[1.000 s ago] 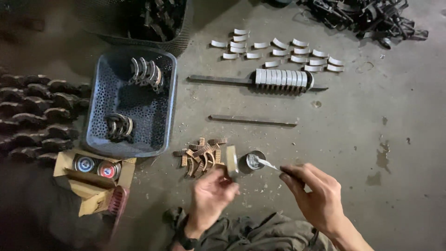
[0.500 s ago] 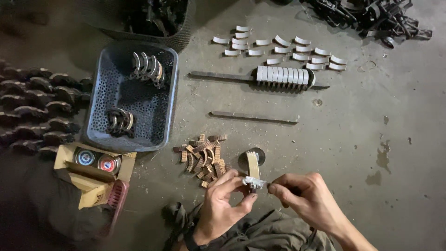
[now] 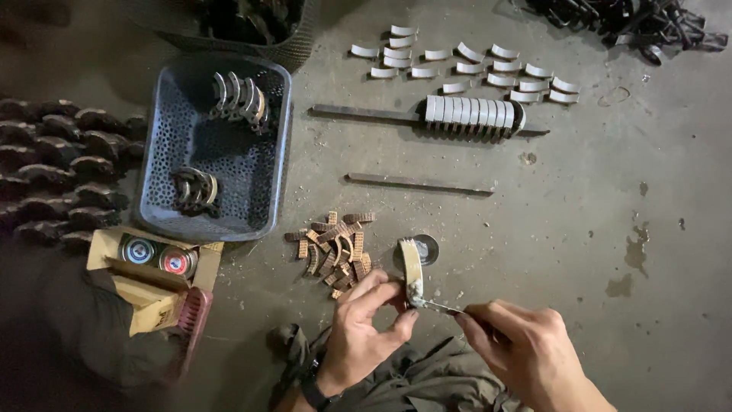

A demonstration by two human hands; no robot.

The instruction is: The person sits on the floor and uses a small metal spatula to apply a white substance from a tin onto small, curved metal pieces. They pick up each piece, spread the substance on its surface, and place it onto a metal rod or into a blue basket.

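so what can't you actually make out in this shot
- Head view: what the small tool in the right hand is, too thin to tell.
- The open tin on the floor is half hidden behind the curved pad held by the left hand.
- The dark pile at top right is cut off by the frame edge.
- The black basket at the top is too dark and cropped to tell its contents.

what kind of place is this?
Probably a small floor-level workshop: stained concrete floor, rows of curved metal pieces, a perforated basket of parts, a pile of brown strips.
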